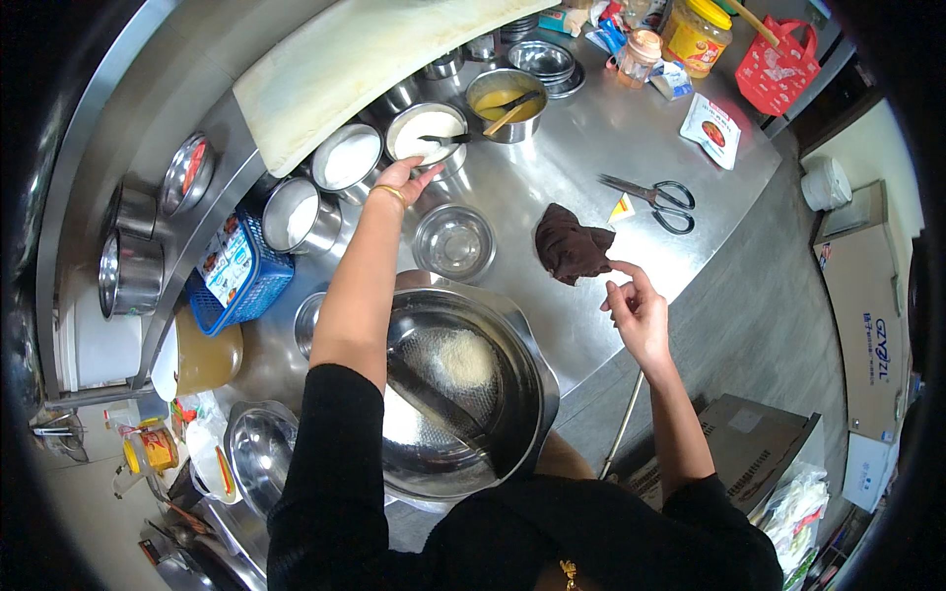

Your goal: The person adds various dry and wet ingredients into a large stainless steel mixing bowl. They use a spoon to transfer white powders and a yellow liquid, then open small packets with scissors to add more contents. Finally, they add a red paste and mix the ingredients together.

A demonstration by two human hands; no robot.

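My left hand [412,179] is at the near rim of a steel pot of white powder [425,137], its fingers around the edge; a black-handled utensil [446,139] lies across that pot. My right hand [637,314] is half curled, its extended index finger at the edge of a crumpled dark brown cloth [573,244] on the steel table. In front of my body stands a large steel basin [510,354] with a small heap of pale granules [467,358] on its bottom. An empty-looking steel bowl [454,242] sits between the basin and the pots.
Two more pots of white powder [347,159] [295,218] stand left. Beyond are a pot of yellow liquid [510,103] and a long pale board [325,81]. Scissors [654,199] and a white pouch [711,131] lie right. A blue basket [251,284] is at the left.
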